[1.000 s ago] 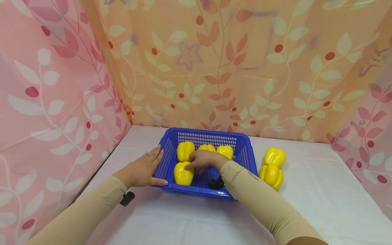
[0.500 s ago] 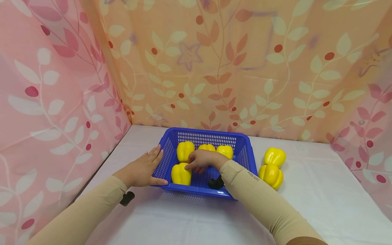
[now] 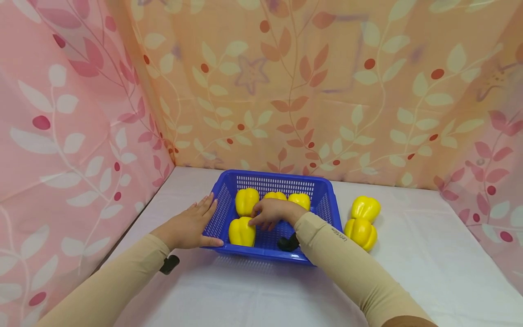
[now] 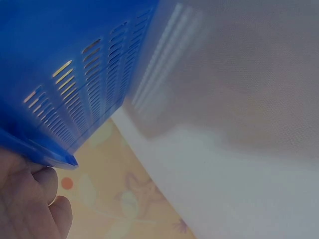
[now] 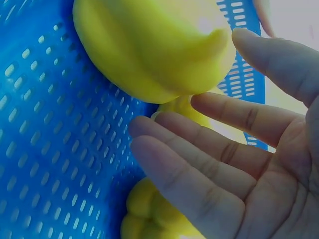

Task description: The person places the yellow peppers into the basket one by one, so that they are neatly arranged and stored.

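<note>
A blue perforated plastic basket (image 3: pixel 265 254) stands on the white tabletop with several yellow bell peppers in it. My left hand (image 3: pixel 189 225) lies flat over its left rim, fingers straight, with the thumb along the front edge. Inside the basket is my right hand (image 3: pixel 273 213), its fingers loosely extended. In the right wrist view, its thumb and index fingertips (image 5: pixel 202 101) meet the edge of the front-left bell pepper (image 5: pixel 149 45). Behind that one sits another bell pepper (image 3: pixel 247 202). Two more, a middle pepper (image 3: pixel 275 195) and a right pepper (image 3: pixel 299 200), are partly hidden by my right hand.
Right of the basket, two yellow bell peppers lie touching: a rear one (image 3: pixel 365 209) and a front one (image 3: pixel 361 234). Black wrist-worn pieces show at my left wrist (image 3: pixel 169 264) and right wrist (image 3: pixel 288 244). Floral curtains (image 3: pixel 286 91) enclose the back and sides.
The front-left bell pepper shifted slightly left between the first and second frames and then stayed put. Both hands have hardly moved.
</note>
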`<state>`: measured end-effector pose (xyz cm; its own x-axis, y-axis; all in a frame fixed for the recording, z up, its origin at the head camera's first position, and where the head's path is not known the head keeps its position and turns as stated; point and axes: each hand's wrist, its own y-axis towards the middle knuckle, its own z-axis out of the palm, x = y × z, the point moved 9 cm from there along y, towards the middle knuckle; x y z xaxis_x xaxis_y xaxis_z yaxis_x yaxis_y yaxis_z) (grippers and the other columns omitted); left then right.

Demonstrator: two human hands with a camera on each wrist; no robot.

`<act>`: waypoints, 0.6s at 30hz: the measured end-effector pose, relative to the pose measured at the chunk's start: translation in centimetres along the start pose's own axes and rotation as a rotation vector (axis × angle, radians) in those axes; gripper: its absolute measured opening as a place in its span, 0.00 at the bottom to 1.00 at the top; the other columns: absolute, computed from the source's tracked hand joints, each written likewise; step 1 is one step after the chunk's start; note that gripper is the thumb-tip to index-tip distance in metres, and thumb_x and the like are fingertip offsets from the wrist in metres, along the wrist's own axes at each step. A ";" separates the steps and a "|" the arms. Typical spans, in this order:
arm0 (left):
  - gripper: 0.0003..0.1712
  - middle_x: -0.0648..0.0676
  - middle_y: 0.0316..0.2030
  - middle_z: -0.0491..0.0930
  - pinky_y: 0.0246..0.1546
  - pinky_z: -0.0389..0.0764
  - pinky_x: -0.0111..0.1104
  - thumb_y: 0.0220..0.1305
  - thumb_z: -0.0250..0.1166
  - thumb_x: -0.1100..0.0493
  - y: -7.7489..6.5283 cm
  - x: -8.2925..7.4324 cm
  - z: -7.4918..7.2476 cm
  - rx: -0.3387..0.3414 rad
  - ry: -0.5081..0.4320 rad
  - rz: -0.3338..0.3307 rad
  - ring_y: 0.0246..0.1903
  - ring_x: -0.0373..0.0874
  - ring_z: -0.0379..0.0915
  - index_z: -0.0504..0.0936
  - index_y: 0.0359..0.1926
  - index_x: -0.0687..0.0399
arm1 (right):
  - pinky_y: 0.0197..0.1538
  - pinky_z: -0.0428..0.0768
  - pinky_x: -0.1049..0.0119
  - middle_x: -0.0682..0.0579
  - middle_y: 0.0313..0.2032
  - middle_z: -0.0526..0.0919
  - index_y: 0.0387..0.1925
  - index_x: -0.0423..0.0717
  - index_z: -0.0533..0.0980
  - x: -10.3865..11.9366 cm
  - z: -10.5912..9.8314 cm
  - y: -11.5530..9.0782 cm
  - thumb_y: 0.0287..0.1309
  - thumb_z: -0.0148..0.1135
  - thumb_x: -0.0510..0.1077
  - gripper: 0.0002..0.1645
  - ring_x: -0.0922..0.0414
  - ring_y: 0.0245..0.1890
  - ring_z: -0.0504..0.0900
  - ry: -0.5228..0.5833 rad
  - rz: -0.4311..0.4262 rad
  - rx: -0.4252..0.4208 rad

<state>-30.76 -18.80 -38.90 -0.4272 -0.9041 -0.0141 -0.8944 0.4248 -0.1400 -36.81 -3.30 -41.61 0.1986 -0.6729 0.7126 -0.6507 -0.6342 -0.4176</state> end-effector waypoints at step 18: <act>0.66 0.62 0.70 0.35 0.65 0.45 0.51 0.43 0.49 0.19 -0.2 -0.1 -0.2 0.003 -0.016 0.001 0.69 0.56 0.31 0.44 0.70 0.62 | 0.39 0.81 0.58 0.40 0.37 0.82 0.44 0.46 0.77 0.7 -3.3 -3.3 0.55 0.62 0.51 0.18 0.46 0.37 0.82 0.070 -0.072 -0.072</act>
<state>-30.60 -18.75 -38.72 -0.4262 -0.9041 -0.0304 -0.8935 0.4259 -0.1425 -36.97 -0.43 -37.82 0.1969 -0.5969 0.7778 -0.6881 -0.6492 -0.3240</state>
